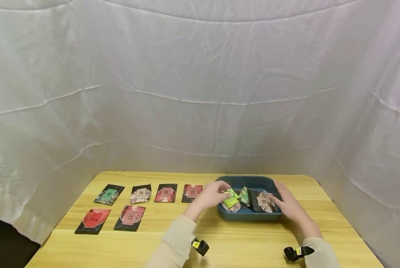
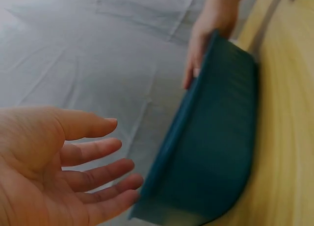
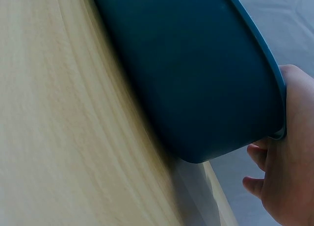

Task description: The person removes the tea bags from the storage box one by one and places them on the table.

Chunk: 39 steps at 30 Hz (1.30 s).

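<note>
A dark teal plastic basin point(image 1: 253, 216) stands on the table with several small printed sachets in it. Among them are a bright green sachet point(image 1: 231, 198) at the left and a black one with a pale label point(image 1: 261, 201) at the right. My left hand point(image 1: 213, 194) hovers over the basin's left end; the left wrist view shows its fingers point(image 2: 98, 177) loosely spread, nothing held. At the right end my right hand point(image 1: 288, 203) grips the rim, thumb over the inner side and fingers outside. The sachets are hidden in both wrist views.
Left of the basin, several sachets lie flat in two rows, among them a green-labelled one point(image 1: 109, 194) and a red one point(image 1: 92, 221). The wooden table point(image 1: 240, 245) is enclosed by a pale grey curtain point(image 1: 200, 74) at the back and sides.
</note>
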### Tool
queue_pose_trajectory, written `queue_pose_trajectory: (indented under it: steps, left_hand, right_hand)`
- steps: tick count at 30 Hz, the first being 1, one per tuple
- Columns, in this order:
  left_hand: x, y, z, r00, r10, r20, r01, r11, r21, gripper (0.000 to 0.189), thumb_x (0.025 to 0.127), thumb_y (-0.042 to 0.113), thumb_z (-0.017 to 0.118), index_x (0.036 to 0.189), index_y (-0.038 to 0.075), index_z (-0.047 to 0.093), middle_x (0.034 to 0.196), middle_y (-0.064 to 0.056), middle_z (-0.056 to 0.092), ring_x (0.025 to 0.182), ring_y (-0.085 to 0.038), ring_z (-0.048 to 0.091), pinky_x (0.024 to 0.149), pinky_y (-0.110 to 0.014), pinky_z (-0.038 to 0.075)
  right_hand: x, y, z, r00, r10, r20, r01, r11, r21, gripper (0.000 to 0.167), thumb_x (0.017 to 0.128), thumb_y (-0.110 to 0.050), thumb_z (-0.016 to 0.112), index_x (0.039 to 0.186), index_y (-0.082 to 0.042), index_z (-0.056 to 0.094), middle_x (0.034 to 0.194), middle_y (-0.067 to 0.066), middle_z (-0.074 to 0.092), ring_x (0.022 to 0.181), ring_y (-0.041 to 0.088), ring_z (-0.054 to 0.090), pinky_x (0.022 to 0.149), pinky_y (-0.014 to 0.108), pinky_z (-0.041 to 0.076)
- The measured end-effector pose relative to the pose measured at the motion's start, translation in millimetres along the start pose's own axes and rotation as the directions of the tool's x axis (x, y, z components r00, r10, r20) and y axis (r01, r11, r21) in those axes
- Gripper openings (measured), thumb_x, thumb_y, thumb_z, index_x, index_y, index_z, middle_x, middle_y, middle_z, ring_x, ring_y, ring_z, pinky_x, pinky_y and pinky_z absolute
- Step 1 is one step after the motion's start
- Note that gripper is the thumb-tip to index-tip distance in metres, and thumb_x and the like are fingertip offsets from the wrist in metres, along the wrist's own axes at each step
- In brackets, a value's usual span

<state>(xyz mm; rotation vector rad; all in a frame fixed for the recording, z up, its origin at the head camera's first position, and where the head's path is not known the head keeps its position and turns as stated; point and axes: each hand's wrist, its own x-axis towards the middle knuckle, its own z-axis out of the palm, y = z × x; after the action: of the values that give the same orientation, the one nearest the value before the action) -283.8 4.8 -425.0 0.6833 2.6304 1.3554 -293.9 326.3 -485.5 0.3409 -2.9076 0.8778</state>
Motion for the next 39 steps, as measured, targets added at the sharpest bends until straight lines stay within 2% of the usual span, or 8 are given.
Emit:
queue_pose_trajectory:
  steps: [7,12,14,21,29,31,34,39]
  left_hand:
    - [15.2,-2.3,20.2,0.998,0.004,0.068,-0.013,0.99,0.142,0.028,0.091,0.017,0.067,0.119,0.012,0.066,0.122,-0.013,0.065,0.104,-0.023,0.064,0.08,-0.031,0.053]
    - [24.2,-1.5,30.1,0.997,-0.004,0.078,-0.021,0.945,0.325,0.031,0.092,0.015,0.067,0.122,0.008,0.064,0.123,-0.013,0.064,0.095,-0.019,0.06,0.076,-0.028,0.049]
    - [27.2,-2.2,34.5,0.998,-0.011,0.065,-0.019,0.9,0.436,0.033,0.091,0.018,0.068,0.123,0.009,0.064,0.12,-0.011,0.064,0.097,-0.019,0.06,0.077,-0.028,0.05]
    - [36.0,-3.1,44.7,0.999,-0.002,0.042,-0.03,0.659,0.751,0.03,0.091,0.024,0.067,0.118,0.013,0.063,0.109,-0.007,0.064,0.098,-0.024,0.058,0.086,-0.032,0.052]
    - [41.3,-8.7,57.1,0.998,-0.061,0.017,0.016,0.5,0.866,0.032,0.09,0.032,0.067,0.119,0.018,0.062,0.109,-0.003,0.066,0.1,-0.02,0.056,0.085,-0.031,0.051]
    - [41.6,-9.1,58.5,0.998,-0.069,0.012,0.023,0.492,0.87,0.035,0.089,0.033,0.068,0.121,0.018,0.061,0.11,-0.004,0.065,0.101,-0.02,0.056,0.085,-0.031,0.051]
    - [42.1,-9.5,58.6,0.999,-0.046,-0.003,0.026,0.52,0.854,0.039,0.089,0.031,0.068,0.124,0.018,0.058,0.116,-0.006,0.061,0.102,-0.021,0.056,0.084,-0.031,0.052]
    - [40.4,-10.9,52.5,0.999,0.036,-0.033,0.0,0.668,0.744,0.043,0.089,0.019,0.068,0.13,0.016,0.055,0.118,-0.01,0.056,0.094,-0.022,0.058,0.071,-0.029,0.053]
  right_hand:
    - [-1.4,-1.2,-0.8,1.0,0.006,0.005,-0.006,1.0,0.014,0.076,0.1,-0.039,0.051,0.153,0.004,0.019,0.156,0.034,0.016,0.144,0.054,0.01,0.111,0.071,0.011]
    - [-2.5,-1.7,-0.7,1.0,0.018,0.011,-0.018,1.0,0.01,0.076,0.1,-0.04,0.051,0.153,0.003,0.017,0.156,0.034,0.016,0.144,0.053,0.009,0.111,0.071,0.011]
    - [-2.6,-2.0,-0.7,1.0,0.017,0.01,-0.017,1.0,0.009,0.076,0.1,-0.039,0.051,0.153,0.003,0.018,0.156,0.034,0.016,0.144,0.054,0.01,0.111,0.071,0.011]
    - [-1.9,-2.2,-1.1,1.0,0.013,0.003,-0.013,1.0,0.015,0.074,0.1,-0.036,0.052,0.153,0.005,0.019,0.156,0.034,0.016,0.144,0.054,0.009,0.111,0.071,0.011]
    - [-1.9,-3.9,-1.5,1.0,0.017,0.006,-0.017,1.0,0.023,0.075,0.1,-0.036,0.052,0.153,0.004,0.019,0.156,0.034,0.016,0.144,0.054,0.01,0.111,0.071,0.011]
    - [-1.9,-4.2,-1.6,1.0,0.018,0.008,-0.018,1.0,0.023,0.074,0.1,-0.036,0.052,0.153,0.004,0.018,0.156,0.034,0.015,0.144,0.053,0.01,0.112,0.071,0.01]
    - [-1.9,-3.7,-2.0,1.0,0.021,0.011,-0.022,0.999,0.027,0.074,0.1,-0.035,0.052,0.153,0.003,0.017,0.157,0.033,0.015,0.144,0.053,0.009,0.112,0.071,0.01]
    - [-1.8,-2.1,-1.5,1.0,0.024,0.012,-0.024,0.999,0.028,0.075,0.1,-0.037,0.051,0.154,0.002,0.016,0.157,0.033,0.014,0.144,0.053,0.01,0.111,0.072,0.011]
